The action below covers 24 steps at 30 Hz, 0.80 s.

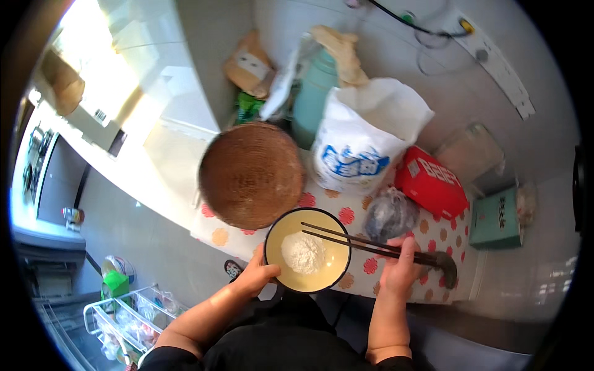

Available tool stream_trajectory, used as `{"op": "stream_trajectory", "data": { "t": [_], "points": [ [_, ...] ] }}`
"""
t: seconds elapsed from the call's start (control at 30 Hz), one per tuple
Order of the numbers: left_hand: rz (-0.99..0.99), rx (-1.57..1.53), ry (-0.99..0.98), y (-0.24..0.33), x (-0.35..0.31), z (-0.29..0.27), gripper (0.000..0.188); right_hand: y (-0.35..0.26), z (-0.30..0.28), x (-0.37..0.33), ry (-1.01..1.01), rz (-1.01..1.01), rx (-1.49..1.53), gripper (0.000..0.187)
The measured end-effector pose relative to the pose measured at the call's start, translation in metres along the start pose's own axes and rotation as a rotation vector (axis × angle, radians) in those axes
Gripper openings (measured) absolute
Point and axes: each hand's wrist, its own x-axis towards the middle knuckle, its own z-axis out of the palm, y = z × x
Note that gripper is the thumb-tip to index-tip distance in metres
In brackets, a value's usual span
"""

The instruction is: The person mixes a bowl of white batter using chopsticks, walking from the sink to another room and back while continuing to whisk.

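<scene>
A pale yellow bowl with a dark rim is held by its left side in my left hand, the thumb over the rim. A mound of white powder, like flour, lies in the bowl. My right hand is closed around a pair of long dark chopsticks. Their thin tips reach over the bowl, above the powder. Past the right side of that hand sticks out a dark, rounded, curved end; whether it belongs to a separate utensil I cannot tell.
Behind the bowl stand a round brown woven basket, a large open white sack and a teal canister. Farther right are a dark bundle in plastic, a red package and a green box, on a flower-patterned tablecloth.
</scene>
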Motion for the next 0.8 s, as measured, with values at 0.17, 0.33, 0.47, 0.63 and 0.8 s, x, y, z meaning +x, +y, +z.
{"op": "stream_trajectory", "data": {
  "t": [0.17,0.33,0.47,0.63,0.8],
  "points": [
    [0.189,-0.364,0.154,0.022,-0.053,-0.071,0.069,0.019,0.109,-0.064,-0.534,-0.559,-0.31,0.005],
    [0.377,-0.467,0.171,0.043,-0.11,-0.194,0.063,0.055,0.257,-0.156,-0.846,-0.948,-0.515,0.023],
    [0.555,-0.565,0.293,0.057,-0.152,-0.285,0.061,0.104,0.369,-0.22,-0.943,-1.129,-0.387,0.022],
    [0.704,-0.698,0.45,0.07,-0.189,-0.384,0.051,0.155,0.481,-0.279,-1.165,-1.115,-0.27,0.02],
    [0.809,-0.719,0.534,0.099,-0.204,-0.484,0.047,0.197,0.588,-0.314,-1.254,-1.134,-0.228,0.017]
  ]
}}
